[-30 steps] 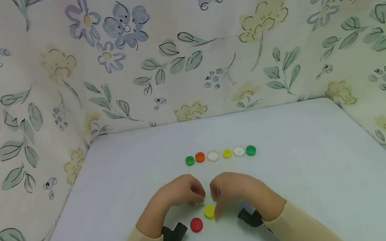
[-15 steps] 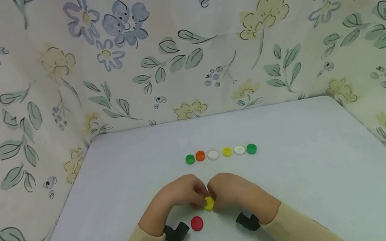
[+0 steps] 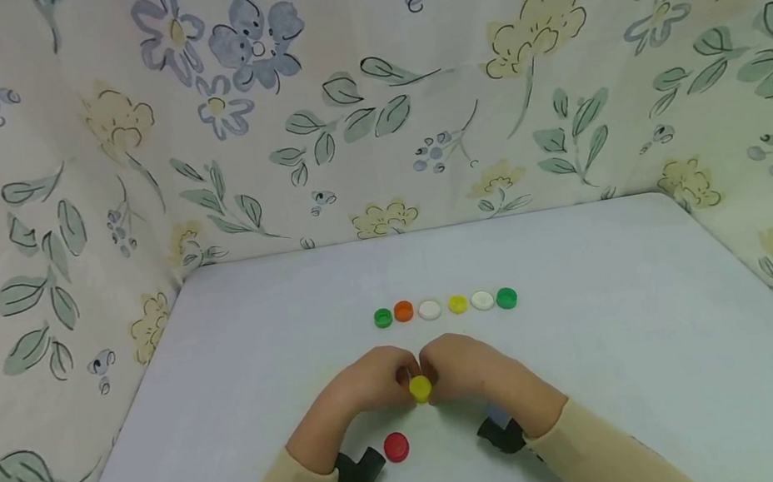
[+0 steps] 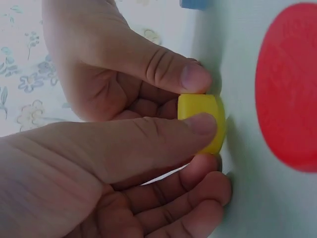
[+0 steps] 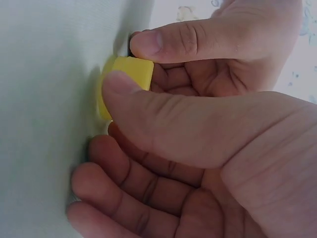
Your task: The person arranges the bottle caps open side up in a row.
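Observation:
A yellow bottle cap [image 3: 421,388] sits between my two hands at the front middle of the white table. My left hand [image 3: 378,377] pinches it from the left, its thumb [image 4: 200,124] lying over the cap's side in the left wrist view. From the right, my right hand [image 3: 467,365] pinches the same cap, its thumb [image 5: 121,87] across it in the right wrist view. The cap's underside and the fingertips behind it are partly hidden. Nearer to me, a red bottle cap [image 3: 396,447] lies flat, apart from both hands.
Farther back, a row of caps lies on the table [image 3: 276,309]: a green cap [image 3: 383,318], an orange cap [image 3: 403,311], white caps, a yellow cap [image 3: 457,304] and another green cap [image 3: 506,299]. A floral cloth [image 3: 372,150] hangs behind the table.
The yellow cap has moved away from me, from beside the red cap to between both hands. My hands have closed in on it. The red cap and the back row stay put.

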Demonstrator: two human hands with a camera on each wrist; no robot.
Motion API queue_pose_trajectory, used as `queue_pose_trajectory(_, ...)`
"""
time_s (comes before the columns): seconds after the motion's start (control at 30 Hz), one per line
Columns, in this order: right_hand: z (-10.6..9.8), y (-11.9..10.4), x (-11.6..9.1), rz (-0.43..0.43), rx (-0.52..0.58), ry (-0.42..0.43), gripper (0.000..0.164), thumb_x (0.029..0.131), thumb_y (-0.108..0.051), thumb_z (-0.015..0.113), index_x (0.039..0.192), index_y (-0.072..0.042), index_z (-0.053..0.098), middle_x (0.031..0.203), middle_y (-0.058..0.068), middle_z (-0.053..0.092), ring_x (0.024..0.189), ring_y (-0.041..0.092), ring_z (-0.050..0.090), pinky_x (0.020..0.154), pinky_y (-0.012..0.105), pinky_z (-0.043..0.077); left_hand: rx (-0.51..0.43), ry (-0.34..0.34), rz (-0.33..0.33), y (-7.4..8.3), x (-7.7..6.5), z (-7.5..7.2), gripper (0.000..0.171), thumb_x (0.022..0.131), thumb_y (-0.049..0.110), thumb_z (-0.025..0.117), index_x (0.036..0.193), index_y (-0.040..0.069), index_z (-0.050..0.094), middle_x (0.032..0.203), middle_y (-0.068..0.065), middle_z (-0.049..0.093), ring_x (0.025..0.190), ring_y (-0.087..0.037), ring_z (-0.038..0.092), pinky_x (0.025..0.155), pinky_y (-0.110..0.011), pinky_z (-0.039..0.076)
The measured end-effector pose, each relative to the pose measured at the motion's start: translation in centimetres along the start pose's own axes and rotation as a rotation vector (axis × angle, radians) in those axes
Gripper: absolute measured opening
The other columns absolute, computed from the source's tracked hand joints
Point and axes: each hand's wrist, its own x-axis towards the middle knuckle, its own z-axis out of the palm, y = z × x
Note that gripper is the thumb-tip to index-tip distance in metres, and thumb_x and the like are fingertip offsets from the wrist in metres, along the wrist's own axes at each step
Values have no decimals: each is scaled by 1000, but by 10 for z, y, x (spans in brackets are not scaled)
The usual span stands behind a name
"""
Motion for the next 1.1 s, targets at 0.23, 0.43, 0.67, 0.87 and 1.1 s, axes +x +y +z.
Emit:
queue_pose_trajectory(0.23, -9, 2, -1, -8, 68, -5, 7, 88, -9, 79, 93, -9, 74, 81, -4, 64, 78, 18, 56, 79, 38, 51, 12, 21, 22, -2, -1, -8, 12, 93, 9, 75, 105, 12, 76, 83, 6, 63, 77, -14, 56, 71, -30, 48)
queue_pose_trajectory(0.43, -14, 7, 1, -19, 103, 29, 14, 94, -6, 72, 107, -6, 75, 94, -1, 68, 83, 18, 56, 83, 38, 51, -52, 49, 32, -4, 0, -14, 20, 97, 12, 72, 116, 10, 77, 92, 6, 68, 78, -15, 60, 70, -29, 53)
queue_pose_trajectory(0.67, -16, 13, 7, -42, 160, 95, 21, 99, -9, 68, 118, -6, 76, 101, -1, 72, 82, 16, 58, 79, 35, 52, -95, 112, 38, -7, 1, -17, 25, 101, 15, 66, 124, 9, 73, 92, 0, 70, 77, -15, 60, 67, -30, 51)
queue_pose_trajectory(0.87, -18, 11, 9, 11, 236, 194, 29, 99, -13, 70, 127, -8, 73, 114, 3, 73, 91, 17, 62, 83, 34, 56, -172, 168, 27, -10, 2, -21, 22, 103, 18, 63, 118, 6, 75, 85, -6, 69, 69, -16, 56, 62, -29, 46)
queue_pose_trajectory(1.1, -20, 11, 10, 32, 313, 279, 25, 99, -15, 70, 122, -8, 76, 98, 2, 73, 75, 18, 55, 65, 29, 47, -326, 268, 19, -11, 2, -22, 25, 101, 17, 67, 120, 3, 75, 98, -8, 73, 80, -21, 67, 72, -31, 55)
